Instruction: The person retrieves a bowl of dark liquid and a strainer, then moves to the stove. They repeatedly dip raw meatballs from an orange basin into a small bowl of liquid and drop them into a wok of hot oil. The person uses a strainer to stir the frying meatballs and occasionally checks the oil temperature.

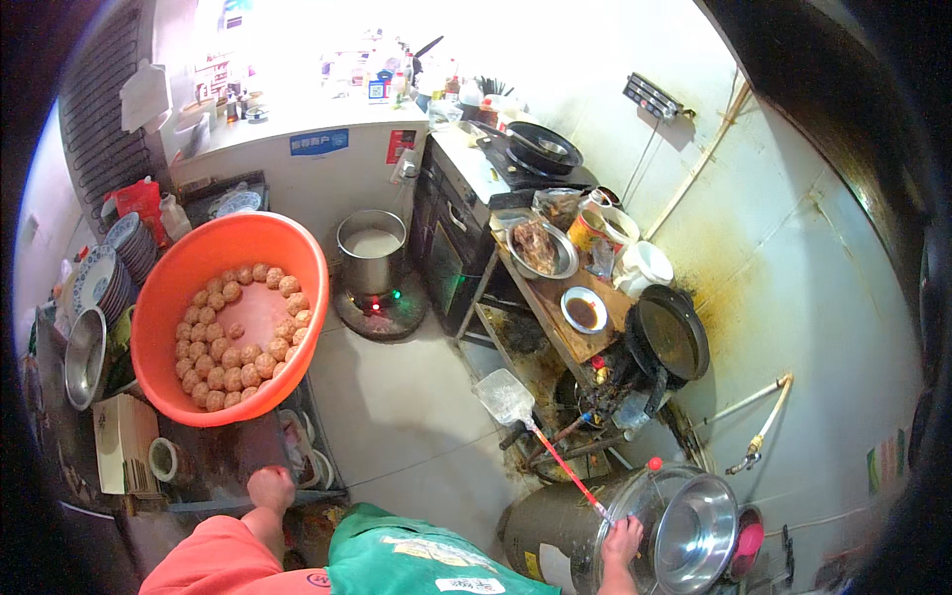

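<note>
While left fingers (271, 486) curl inward, right fingers (623, 535) grip a spatula (558, 455) slanting diagonally, blade (505, 398) forward-left.

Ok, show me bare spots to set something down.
Bare: the dark tabletop between the orange basin and left hand; the floor between the steel pot and spatula blade. Crowded: the wooden board, holding bowls, and left of the basin, where plates are stacked.
</note>
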Tool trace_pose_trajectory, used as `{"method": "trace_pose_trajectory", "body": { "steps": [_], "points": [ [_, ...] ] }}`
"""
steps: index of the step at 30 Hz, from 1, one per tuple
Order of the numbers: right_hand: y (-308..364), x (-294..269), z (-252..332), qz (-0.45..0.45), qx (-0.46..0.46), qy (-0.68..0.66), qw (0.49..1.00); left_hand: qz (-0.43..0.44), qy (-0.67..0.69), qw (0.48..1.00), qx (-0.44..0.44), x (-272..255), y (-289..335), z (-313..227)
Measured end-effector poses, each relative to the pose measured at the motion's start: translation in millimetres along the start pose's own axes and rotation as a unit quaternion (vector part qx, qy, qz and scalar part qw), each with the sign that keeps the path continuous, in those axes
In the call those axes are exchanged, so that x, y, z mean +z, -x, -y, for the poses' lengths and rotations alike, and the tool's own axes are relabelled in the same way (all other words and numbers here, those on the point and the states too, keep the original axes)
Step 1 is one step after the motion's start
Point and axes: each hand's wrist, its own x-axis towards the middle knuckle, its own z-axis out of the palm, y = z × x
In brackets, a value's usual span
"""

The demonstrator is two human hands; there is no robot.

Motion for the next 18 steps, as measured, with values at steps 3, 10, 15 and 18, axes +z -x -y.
{"method": "trace_pose_trajectory", "body": {
  "steps": [3,10,15,18],
  "points": [
    [-0.2,-4.5,5.4,0.007,0.013,-0.011,1.000,0.000,0.006,1.000,0.022,-0.9,0.1,1.0],
    [-2.7,-13.0,10.2,-0.176,-0.149,0.051,0.972,-0.006,-0.003,1.000,0.022,-2.7,0.4,0.9],
    [-3.0,0.0,-4.4,-0.007,-0.048,0.014,0.999,0.016,-0.045,0.998,0.026,-6.3,0.2,-0.4],
    [3.1,7.2,-15.0,0.022,-0.026,0.021,0.999,0.039,-0.037,0.999,-0.004,-5.6,0.6,0.6]
  ]
}}
